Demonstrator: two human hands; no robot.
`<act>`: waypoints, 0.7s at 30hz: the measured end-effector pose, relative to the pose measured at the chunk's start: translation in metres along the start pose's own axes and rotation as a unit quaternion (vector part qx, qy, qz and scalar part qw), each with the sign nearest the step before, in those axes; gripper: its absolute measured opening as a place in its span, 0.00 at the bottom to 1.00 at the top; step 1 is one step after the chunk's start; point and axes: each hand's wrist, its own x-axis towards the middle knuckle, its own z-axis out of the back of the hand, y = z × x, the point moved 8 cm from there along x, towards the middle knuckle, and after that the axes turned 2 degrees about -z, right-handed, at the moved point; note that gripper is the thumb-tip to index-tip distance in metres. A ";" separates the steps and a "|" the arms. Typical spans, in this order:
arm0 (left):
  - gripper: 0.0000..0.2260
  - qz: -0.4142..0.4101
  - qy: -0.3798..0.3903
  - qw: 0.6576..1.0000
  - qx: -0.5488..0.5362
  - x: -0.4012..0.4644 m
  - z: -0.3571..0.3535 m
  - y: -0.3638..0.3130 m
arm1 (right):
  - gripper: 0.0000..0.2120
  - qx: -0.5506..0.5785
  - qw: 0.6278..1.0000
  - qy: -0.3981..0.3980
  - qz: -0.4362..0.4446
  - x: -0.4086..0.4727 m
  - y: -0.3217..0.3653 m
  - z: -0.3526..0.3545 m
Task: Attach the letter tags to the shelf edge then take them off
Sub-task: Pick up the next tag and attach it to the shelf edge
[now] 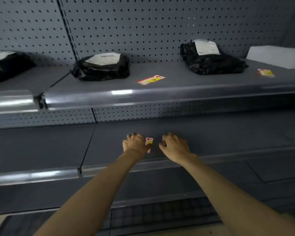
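Note:
Both my arms reach over the lower grey shelf (228, 138). My left hand (134, 143) holds a small red, white and yellow letter tag (149, 142) by its left end, just above the shelf surface. My right hand (174, 145) hovers right of the tag with curled fingers, and I cannot tell whether it pinches anything. On the upper shelf lies a longer tag (151, 79) flat near the middle. A small stack of tags (265, 72) rests further right. The shelf's glossy front edge strip (160, 97) carries no tag.
Three black wrapped parcels sit on the upper shelf: one at the far left (5, 65), one in the middle (102, 67), one to the right (211, 60). A white box (278, 56) stands at the far right. Pegboard (143, 23) backs the shelves.

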 end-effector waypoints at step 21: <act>0.08 -0.142 0.022 0.958 -0.249 -0.035 0.092 0.012 | 0.03 0.070 0.991 0.114 0.021 -0.005 0.049 0.040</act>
